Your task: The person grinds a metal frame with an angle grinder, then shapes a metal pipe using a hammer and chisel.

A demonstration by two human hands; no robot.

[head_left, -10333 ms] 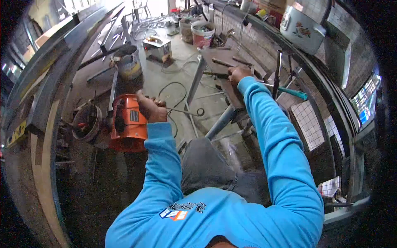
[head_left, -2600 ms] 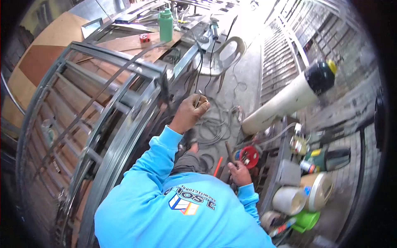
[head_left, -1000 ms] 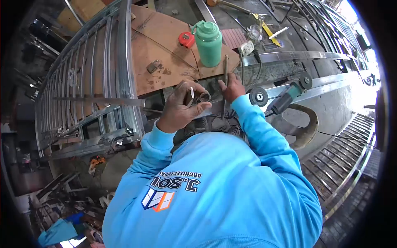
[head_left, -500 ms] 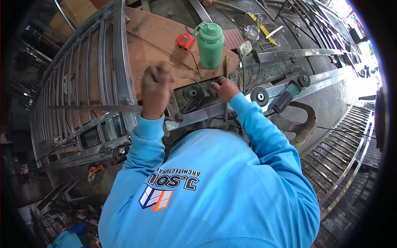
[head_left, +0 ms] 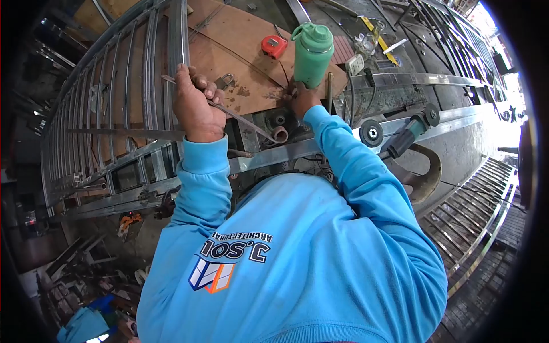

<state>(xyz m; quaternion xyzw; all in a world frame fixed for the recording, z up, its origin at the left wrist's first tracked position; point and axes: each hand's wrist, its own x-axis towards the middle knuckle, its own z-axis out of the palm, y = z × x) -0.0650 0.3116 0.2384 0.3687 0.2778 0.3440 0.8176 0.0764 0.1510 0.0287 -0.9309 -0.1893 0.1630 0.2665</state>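
Note:
My left hand is palm up, its fingers curled round a thin flat metal bar. The bar slants down to the right, ending beside a round, tube-like metal end over the bench vise area. My right hand is at the wooden board's front edge, close by the base of a green bottle; its fingers are dark and blurred, and I cannot tell whether they grip anything. Between the hands, a small padlock-like metal piece lies on the board. An upright rod stands right of my right hand.
A red tape measure lies on the board. An angle grinder and a loose disc rest at the right, by a long metal rail. Barred metal frames stand left and right. A yellow level lies beyond.
My left hand has turned palm up and now shows the thin bar in its fingers. My right hand has moved from the upright rod to the board's edge. The view has shifted slightly.

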